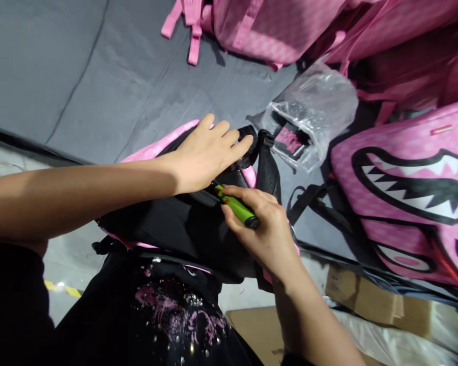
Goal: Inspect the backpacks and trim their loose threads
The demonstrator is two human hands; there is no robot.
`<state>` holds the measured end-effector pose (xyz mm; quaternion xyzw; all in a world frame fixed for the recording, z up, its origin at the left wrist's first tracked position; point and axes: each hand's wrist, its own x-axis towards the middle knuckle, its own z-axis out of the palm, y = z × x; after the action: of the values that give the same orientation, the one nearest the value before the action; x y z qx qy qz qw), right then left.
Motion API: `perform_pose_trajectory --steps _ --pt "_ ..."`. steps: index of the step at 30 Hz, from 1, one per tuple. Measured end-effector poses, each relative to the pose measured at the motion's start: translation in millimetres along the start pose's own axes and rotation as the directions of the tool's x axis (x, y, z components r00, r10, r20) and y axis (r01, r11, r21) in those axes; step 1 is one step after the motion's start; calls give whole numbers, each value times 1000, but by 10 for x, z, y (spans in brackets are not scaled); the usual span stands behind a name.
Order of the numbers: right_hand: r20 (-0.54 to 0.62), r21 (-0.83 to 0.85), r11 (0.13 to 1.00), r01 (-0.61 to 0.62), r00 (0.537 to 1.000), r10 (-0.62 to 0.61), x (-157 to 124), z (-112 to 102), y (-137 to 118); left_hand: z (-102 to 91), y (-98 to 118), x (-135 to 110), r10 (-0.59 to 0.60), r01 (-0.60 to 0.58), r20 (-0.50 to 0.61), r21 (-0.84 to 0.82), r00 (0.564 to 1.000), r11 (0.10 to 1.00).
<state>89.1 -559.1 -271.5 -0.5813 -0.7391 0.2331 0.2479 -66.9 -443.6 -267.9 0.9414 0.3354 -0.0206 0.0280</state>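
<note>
A pink and black backpack (175, 223) lies back side up at the near edge of the grey table (99, 76). My left hand (208, 152) rests flat on it near its top, fingers stretched out together over the black strap (269, 168). My right hand (263, 223) is closed around a green tool with a black end (236, 207). The tool's tip touches the black fabric just below my left hand.
A clear plastic bag (313, 112) with a pink tag lies right of the backpack. A pink backpack with a shark-mouth print (404, 193) stands at the right, and more pink backpacks (267, 25) pile at the back. Cardboard boxes (366, 295) sit below the table edge.
</note>
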Motion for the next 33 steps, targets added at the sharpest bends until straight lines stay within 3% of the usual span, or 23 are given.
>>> perform_pose_trajectory --steps 9,18,27,33 --pt "116 141 990 22 993 -39 44 -76 64 11 -3 6 -8 9 16 -59 1000 998" --pt "196 106 993 47 978 -67 81 -168 60 0 -7 3 -21 26 39 -123 999 992" --pt "18 118 993 3 1000 -5 -14 23 -11 3 -5 11 -16 20 40 -101 999 995" --pt "-78 -99 993 -61 996 53 -68 101 -159 7 -4 -13 6 -7 -24 -22 1000 1000"
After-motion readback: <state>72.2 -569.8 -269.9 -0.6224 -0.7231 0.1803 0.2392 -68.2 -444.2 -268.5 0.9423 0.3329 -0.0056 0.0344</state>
